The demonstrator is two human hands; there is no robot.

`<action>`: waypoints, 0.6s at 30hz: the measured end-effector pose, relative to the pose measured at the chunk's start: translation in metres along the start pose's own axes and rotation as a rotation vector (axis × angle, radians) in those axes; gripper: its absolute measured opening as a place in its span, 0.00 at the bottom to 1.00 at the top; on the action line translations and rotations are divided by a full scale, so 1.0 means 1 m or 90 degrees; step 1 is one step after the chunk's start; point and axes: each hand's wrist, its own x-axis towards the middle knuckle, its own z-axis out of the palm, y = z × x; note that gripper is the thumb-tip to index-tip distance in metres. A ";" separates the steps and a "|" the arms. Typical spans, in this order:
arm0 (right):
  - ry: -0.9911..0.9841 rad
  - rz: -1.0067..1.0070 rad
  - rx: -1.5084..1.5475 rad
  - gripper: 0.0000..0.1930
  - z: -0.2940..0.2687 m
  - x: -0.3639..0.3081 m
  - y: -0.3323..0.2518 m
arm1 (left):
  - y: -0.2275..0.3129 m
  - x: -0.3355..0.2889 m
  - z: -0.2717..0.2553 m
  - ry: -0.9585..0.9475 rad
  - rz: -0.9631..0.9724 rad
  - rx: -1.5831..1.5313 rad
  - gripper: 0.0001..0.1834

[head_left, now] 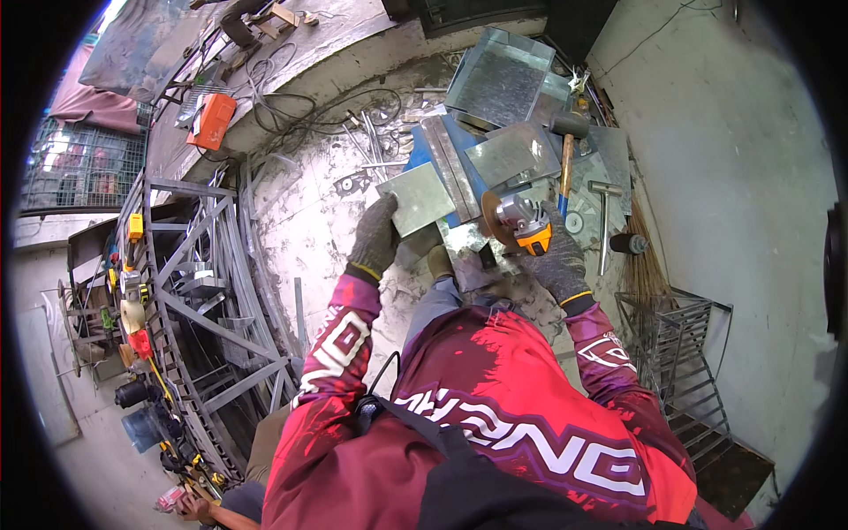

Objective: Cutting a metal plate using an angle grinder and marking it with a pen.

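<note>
my left hand (pixel 375 237) is stretched forward, clamped on the left edge of a metal sheet (pixel 419 200) beside a long metal strip (pixel 448 168). my right hand (pixel 560 263) — well apart, forearm angled inward — grips an angle grinder (pixel 533 238).

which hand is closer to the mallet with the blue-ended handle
Right. The right hand, holding the angle grinder, is just below the mallet in the picture; the left hand is farther off to its left, at the edge of a metal sheet.
</note>
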 end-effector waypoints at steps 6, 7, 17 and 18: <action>-0.039 0.055 -0.014 0.51 -0.017 -0.005 -0.019 | -0.043 0.015 0.000 0.066 0.056 0.126 0.15; -0.039 0.060 -0.017 0.51 -0.015 -0.007 -0.014 | -0.044 0.011 0.003 0.088 0.040 0.067 0.15; -0.013 0.035 -0.022 0.51 -0.006 -0.012 0.011 | -0.075 0.004 -0.028 0.087 -0.003 0.163 0.23; -0.044 0.067 -0.034 0.53 -0.008 -0.012 0.009 | -0.076 0.001 -0.022 0.113 -0.022 0.226 0.23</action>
